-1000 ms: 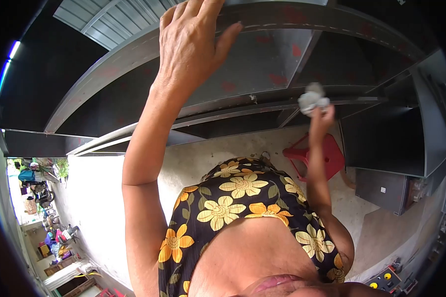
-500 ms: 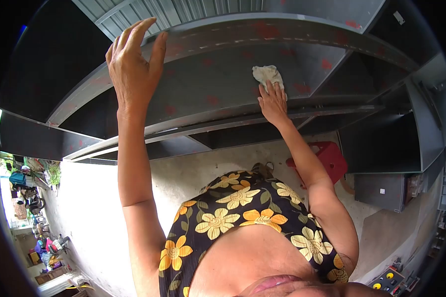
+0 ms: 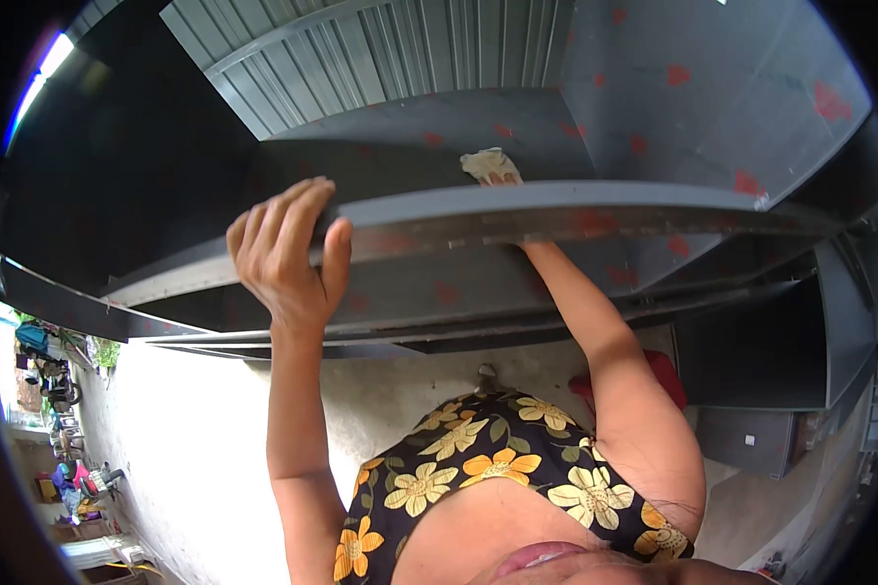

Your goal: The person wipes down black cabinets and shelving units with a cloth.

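White cloth (image 3: 485,164) held under our right hand's (image 3: 503,179) fingers, we seem to wipe the grey shelf (image 3: 390,161), the next stroke calling for even pressure, our left hand (image 3: 288,258) at its edge, grip unclear.

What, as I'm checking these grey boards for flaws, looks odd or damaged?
Red patches stand out: they dot the grey panel at upper right and the board where the pale cloth lies. They look odd against the plain grey, though I can't tell whether they're stains or print.
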A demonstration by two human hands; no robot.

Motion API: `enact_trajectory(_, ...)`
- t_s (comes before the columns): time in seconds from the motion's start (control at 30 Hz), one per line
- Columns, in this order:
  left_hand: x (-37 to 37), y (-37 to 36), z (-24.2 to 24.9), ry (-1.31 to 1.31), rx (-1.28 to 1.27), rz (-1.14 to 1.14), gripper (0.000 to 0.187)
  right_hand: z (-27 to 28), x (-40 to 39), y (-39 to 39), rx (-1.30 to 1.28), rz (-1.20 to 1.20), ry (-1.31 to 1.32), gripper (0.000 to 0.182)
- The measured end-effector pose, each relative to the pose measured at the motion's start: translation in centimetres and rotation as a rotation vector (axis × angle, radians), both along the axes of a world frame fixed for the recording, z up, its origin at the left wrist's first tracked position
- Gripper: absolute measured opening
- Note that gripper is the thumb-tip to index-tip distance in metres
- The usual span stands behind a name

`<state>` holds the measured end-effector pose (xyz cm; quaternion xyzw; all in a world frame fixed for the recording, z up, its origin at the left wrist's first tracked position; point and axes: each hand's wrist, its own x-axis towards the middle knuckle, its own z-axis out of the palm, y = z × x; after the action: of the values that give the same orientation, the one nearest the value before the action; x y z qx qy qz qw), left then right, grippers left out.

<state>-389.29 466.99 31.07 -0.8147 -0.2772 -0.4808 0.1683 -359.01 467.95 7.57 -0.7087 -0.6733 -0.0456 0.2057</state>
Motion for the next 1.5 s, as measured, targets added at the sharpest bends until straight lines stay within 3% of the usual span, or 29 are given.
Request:
enact_trajectory(0.03, 0.2, 0.1, -0.1, -0.019, 0.034, 0.010, 0.040, 0.2, 1.1, 1.2, 0.108, 0.035, -0.088, 0.061)
enact_trajectory(0.07, 0.0, 0.7, -0.4, -0.067, 0.078, -0.012, 0.039, -0.9, 1.8, 3.6, -0.216, -0.147, -0.087, 0.062)
enact_trajectory(0.33, 0.5, 1.0, -0.7, -0.131, 0.087, 0.061, 0.055, -3.1, 12.1, 14.5, -0.188, -0.261, -0.126, 0.064)
enact_trajectory(0.5, 0.6, 1.6, -1.0, -0.116, 0.073, 0.127, 0.061, -2.7, 17.6, 20.2, -0.312, -0.345, -0.090, 0.064)
enact_trajectory(0.63, 1.0, 2.5, -2.6, -0.091, 0.083, 0.138, 0.061, -4.9, 22.0, 23.6, -0.316, -0.379, -0.015, 0.065)
enact_trajectory(0.77, 1.1, 2.3, -2.4, -0.077, 0.081, 0.148, 0.062, -3.6, 23.1, 22.8, -0.355, -0.520, 0.046, 0.068)
enact_trajectory(1.07, 1.9, 2.3, -3.2, -0.045, 0.075, 0.082, 0.062, -4.3, 21.8, 14.3, -0.357, -0.568, -0.029, 0.075)
enact_trajectory(1.27, 2.9, 2.2, -2.1, -0.051, 0.083, -0.016, 0.043, -4.3, 19.0, 3.2, -0.238, -0.506, -0.055, 0.069)
enact_trajectory(1.33, 3.4, 2.3, -2.0, -0.041, 0.063, -0.044, 0.038, -6.7, 19.2, -0.3, -0.160, -0.485, -0.163, 0.069)
enact_trajectory(1.37, 6.1, -2.1, -3.3, -0.025, 0.077, -0.057, 0.032, -6.0, 20.6, -6.5, 0.276, -0.209, -0.255, 0.060)
enact_trajectory(1.43, 5.3, -0.9, -2.4, -0.029, 0.035, -0.073, 0.025, -0.7, 15.4, -9.8, 0.223, -0.275, -0.079, 0.047)
enact_trajectory(1.47, 5.3, -0.5, -2.2, -0.026, 0.035, -0.080, 0.023, 1.1, 12.8, -11.5, -0.241, -0.627, 0.202, 0.043)
enact_trajectory(1.5, 5.3, -0.4, -1.9, -0.024, 0.037, -0.085, 0.022, -0.7, 12.7, -13.4, -0.199, -0.598, 0.022, 0.040)
